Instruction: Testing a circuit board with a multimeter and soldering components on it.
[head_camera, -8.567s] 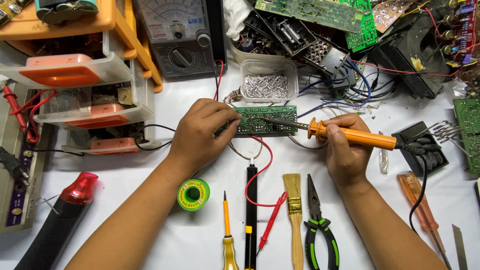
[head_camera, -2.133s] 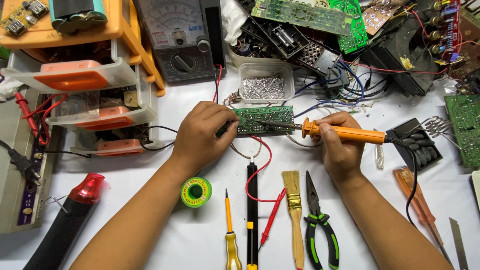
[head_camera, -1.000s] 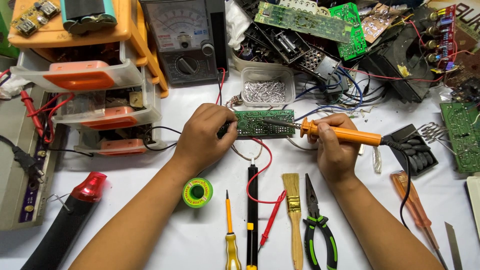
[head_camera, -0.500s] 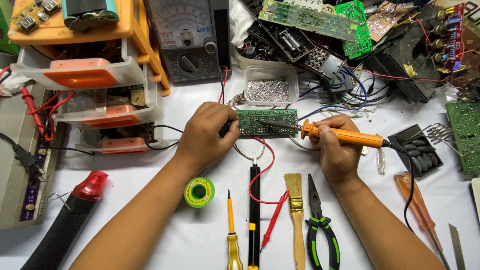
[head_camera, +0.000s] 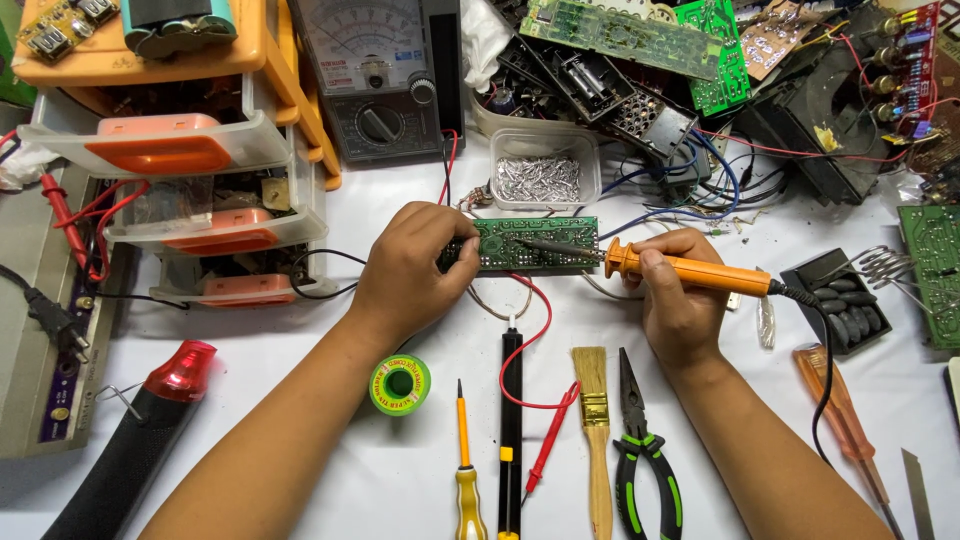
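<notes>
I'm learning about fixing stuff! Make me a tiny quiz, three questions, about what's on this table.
1. True or false: the right hand holds the orange soldering iron.
2. Which tool lies nearest the green-handled pliers? A) brush B) heat gun C) multimeter
3. What does the left hand touch?

Key
1. True.
2. A.
3. The green circuit board, at its left end.

A white table top (head_camera: 300, 420) fills the view, evenly and brightly lit
</notes>
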